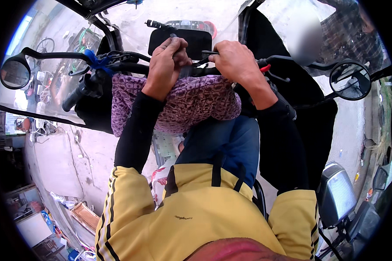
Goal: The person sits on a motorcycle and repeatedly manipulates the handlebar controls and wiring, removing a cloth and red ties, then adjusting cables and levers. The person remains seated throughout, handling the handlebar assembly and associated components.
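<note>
While two hands [164, 69] [237, 61] curl, one cloth [196, 104] hangs.

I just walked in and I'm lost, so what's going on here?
A person in a yellow top is at a handlebar, both hands raised near its middle. The right hand grips a thin dark item pointing toward the left hand, whose fingertips are pinched together; what they hold, if anything, I can't tell. A purple patterned cloth is just below the hands.
</note>
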A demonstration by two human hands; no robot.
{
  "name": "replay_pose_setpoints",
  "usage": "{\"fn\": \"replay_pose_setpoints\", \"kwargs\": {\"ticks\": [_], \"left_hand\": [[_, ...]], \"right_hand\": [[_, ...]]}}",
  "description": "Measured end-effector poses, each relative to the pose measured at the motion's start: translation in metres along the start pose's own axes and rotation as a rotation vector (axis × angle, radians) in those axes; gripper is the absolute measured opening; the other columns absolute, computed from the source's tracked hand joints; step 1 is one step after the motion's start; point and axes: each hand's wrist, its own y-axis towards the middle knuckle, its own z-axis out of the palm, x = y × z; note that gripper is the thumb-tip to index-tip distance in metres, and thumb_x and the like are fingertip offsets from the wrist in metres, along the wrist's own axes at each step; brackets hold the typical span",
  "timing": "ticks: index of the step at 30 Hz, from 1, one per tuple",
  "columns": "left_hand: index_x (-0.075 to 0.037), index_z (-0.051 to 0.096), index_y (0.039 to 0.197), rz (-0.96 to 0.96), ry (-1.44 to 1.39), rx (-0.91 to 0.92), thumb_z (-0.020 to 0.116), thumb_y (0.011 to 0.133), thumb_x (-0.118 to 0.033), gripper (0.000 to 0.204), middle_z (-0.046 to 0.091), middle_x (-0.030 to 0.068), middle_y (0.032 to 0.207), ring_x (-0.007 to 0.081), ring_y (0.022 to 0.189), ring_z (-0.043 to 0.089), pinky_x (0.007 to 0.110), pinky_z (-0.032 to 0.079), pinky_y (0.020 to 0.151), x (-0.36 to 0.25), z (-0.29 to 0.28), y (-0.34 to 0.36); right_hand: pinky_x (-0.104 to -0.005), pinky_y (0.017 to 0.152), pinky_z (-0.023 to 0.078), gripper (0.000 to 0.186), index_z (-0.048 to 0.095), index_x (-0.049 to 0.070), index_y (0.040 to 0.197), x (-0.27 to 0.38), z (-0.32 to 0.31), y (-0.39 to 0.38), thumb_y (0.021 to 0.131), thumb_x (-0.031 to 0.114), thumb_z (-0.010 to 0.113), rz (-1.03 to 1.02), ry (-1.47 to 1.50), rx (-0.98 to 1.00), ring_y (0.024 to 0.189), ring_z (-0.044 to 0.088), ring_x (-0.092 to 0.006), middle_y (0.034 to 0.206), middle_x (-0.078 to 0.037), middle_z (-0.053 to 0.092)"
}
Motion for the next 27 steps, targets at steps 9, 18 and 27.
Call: {"fn": "replay_pose_setpoints", "kwargs": {"ticks": [9,18,27], "left_hand": [[0.0,0.069,0.104,0.223,0.431,-0.097,0.059,0.114,-0.018,0.023,0.046,-0.0065,0.07,0.0034,0.062,0.037,0.024,0.033,0.059,0.021,0.047,-0.035],[0.0,0.076,0.116,0.427,0.624,0.028,0.057,0.114,-0.014,0.023,0.073,-0.0002,0.098,0.0067,0.089,0.063,0.023,0.049,0.078,0.022,0.036,-0.034],[0.003,0.074,0.121,0.123,0.819,0.139,0.061,0.113,-0.016,0.025,0.077,0.0049,0.107,0.0083,0.092,0.066,0.025,0.054,0.083,0.004,0.013,-0.009]], "right_hand": [[-0.0513,0.089,0.057,0.034,0.079,0.002,0.106,-0.007,0.008,0.009,0.097,0.034,0.075,-0.036,-0.007,-0.037,0.1,0.075,-0.0423,0.103,-0.022,0.078],[-0.0488,0.096,0.057,0.034,0.074,0.005,0.12,-0.015,0.013,0.006,0.091,0.023,0.075,-0.084,0.03,-0.09,0.109,0.073,-0.0418,0.11,-0.023,0.077],[-0.0505,0.099,0.055,0.032,0.073,0.001,0.116,-0.012,0.005,0.002,0.086,0.011,0.066,-0.026,0.054,-0.104,0.112,0.071,-0.0436,0.112,-0.027,0.075]]}}
